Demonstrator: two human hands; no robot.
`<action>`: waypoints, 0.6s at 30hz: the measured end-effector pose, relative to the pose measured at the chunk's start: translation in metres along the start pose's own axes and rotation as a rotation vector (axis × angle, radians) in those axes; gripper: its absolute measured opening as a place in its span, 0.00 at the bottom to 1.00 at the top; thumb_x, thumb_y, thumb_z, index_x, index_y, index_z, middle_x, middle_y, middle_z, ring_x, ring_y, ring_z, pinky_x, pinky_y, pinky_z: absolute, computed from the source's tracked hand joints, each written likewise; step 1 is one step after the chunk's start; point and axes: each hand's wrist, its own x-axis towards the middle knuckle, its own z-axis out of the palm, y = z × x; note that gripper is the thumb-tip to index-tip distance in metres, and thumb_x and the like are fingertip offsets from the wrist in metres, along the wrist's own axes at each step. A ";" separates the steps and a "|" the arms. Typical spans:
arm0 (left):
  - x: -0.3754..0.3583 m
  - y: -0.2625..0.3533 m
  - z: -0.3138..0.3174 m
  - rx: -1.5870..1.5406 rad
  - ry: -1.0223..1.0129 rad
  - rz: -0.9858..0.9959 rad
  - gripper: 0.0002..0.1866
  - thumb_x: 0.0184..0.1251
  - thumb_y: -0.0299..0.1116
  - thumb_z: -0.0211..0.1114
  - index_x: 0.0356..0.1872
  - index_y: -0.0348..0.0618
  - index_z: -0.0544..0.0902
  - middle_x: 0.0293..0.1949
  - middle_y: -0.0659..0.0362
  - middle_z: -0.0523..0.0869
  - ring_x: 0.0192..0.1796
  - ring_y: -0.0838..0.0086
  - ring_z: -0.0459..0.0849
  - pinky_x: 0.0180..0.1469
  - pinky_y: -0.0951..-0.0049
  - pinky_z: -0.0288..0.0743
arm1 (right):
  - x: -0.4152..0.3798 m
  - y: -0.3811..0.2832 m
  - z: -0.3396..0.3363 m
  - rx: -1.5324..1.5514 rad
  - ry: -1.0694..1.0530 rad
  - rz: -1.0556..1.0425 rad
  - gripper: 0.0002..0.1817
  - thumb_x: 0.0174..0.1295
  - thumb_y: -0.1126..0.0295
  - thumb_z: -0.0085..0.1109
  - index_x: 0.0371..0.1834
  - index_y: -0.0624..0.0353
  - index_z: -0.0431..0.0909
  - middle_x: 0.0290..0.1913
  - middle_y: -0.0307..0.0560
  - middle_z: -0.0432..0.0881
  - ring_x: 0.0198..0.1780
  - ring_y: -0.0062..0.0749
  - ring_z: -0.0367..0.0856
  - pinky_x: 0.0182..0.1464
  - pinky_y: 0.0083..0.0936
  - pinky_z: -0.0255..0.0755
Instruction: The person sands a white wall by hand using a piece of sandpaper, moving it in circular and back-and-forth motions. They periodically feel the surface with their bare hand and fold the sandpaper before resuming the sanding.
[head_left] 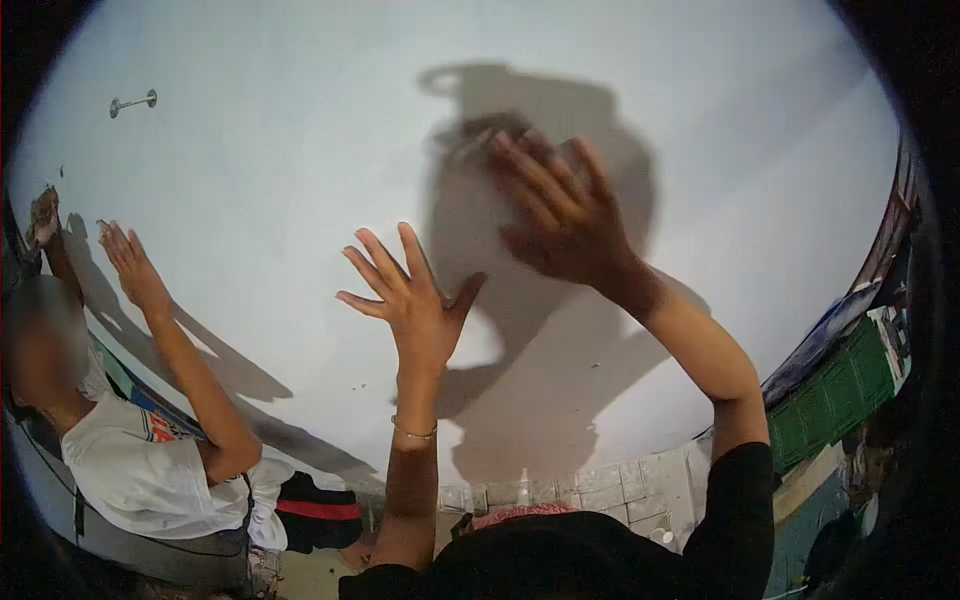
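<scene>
White wall [300, 160] fills most of the view, straight in front of the person; lower edge meets pale tiles [612, 486], R edge runs up to a cluttered strip of stuff. L hand [412, 305] is up before the wall, a bit L of its ctr, back of hand to the camera, palm facing the wall. Fingers wide apart & straight, thumb out to the R, nothing gripped that shows. Thin bracelet [413, 433] round that wrist.

R hand [570, 215] is higher, R of the L hand & well apart from it, tilted up twd the wall's top L corner. Fingers stretched, slightly apart, not curled; blurred. Dark patch [505, 128] at its fingertips: prob. a wad or cloth, but could be just shadow, can't tell. Big shadow [530, 335] of head & arms lies on the wall behind both hands. R arm in black sleeve [738, 500], elbow bent.

Nr the wall's L edge: co-worker in white T-shirt [140, 470], arms raised. Their nearer hand [138, 275] is at the wall, fingers straight & close tog.; a brownish crumpled thing [44, 215] shows nr their farther arm. Small metal fitting [133, 103] on the wall nr its top L corner. Green crate [830, 400] beside the wall's lower R corner.
</scene>
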 end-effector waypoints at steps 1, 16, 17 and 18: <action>-0.001 -0.002 -0.003 -0.001 -0.002 0.002 0.62 0.51 0.64 0.69 0.76 0.43 0.42 0.73 0.31 0.29 0.73 0.33 0.22 0.54 0.17 0.15 | 0.001 0.002 0.000 -0.001 -0.001 0.003 0.35 0.55 0.50 0.64 0.65 0.50 0.70 0.73 0.42 0.62 0.74 0.34 0.59 0.74 0.49 0.39; -0.026 -0.041 -0.022 0.033 -0.046 -0.073 0.74 0.35 0.64 0.78 0.76 0.43 0.35 0.73 0.34 0.23 0.72 0.35 0.18 0.57 0.18 0.20 | 0.037 -0.004 0.002 -0.075 0.295 0.345 0.35 0.59 0.54 0.61 0.70 0.45 0.65 0.74 0.39 0.62 0.75 0.37 0.57 0.74 0.54 0.32; -0.025 -0.043 -0.021 0.034 -0.040 -0.074 0.74 0.35 0.64 0.78 0.76 0.43 0.35 0.73 0.34 0.23 0.72 0.35 0.18 0.57 0.18 0.20 | 0.040 -0.027 0.001 -0.011 0.272 0.364 0.34 0.59 0.55 0.61 0.70 0.45 0.65 0.74 0.39 0.62 0.75 0.37 0.56 0.74 0.53 0.33; -0.025 -0.045 -0.019 0.034 -0.066 -0.078 0.74 0.35 0.65 0.77 0.76 0.42 0.35 0.72 0.34 0.22 0.72 0.35 0.18 0.57 0.18 0.19 | 0.032 -0.040 0.007 -0.010 0.276 0.365 0.34 0.59 0.55 0.61 0.70 0.45 0.65 0.74 0.39 0.62 0.75 0.37 0.56 0.74 0.53 0.33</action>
